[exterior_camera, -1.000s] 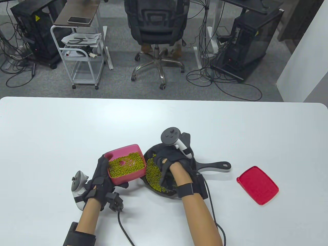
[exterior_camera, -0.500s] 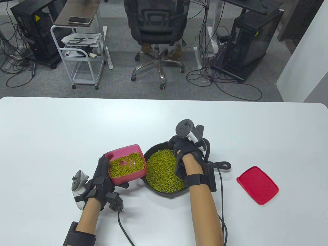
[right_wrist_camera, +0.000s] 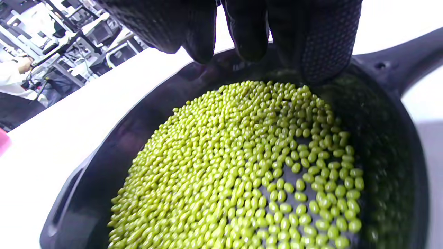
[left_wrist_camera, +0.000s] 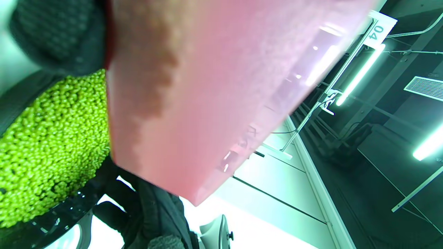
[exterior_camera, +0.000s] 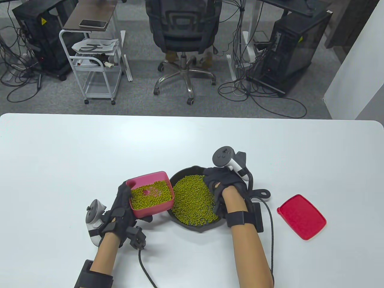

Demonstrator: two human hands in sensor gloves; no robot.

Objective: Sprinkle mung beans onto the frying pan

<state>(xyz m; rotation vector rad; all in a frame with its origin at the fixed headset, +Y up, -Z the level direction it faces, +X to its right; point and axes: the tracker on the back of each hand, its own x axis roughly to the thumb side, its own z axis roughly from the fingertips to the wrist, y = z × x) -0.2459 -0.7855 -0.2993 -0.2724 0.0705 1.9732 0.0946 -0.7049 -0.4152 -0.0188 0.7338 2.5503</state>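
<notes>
A black frying pan sits on the white table, its floor covered with green mung beans. My left hand grips a pink container of mung beans, held tilted against the pan's left rim. The container fills the left wrist view, beside the pan's beans. My right hand hovers over the pan's right side near the handle. In the right wrist view its fingertips hang side by side above the beans, with nothing visible in them.
A red lid lies flat on the table right of the pan handle. Glove cables trail from both wrists toward the table's front edge. An office chair, a cart and computer towers stand beyond the far edge.
My right hand has moved right, from over the pan's middle to its right rim, uncovering the beans. My left hand and the container have shifted slightly right and toward the front edge.
</notes>
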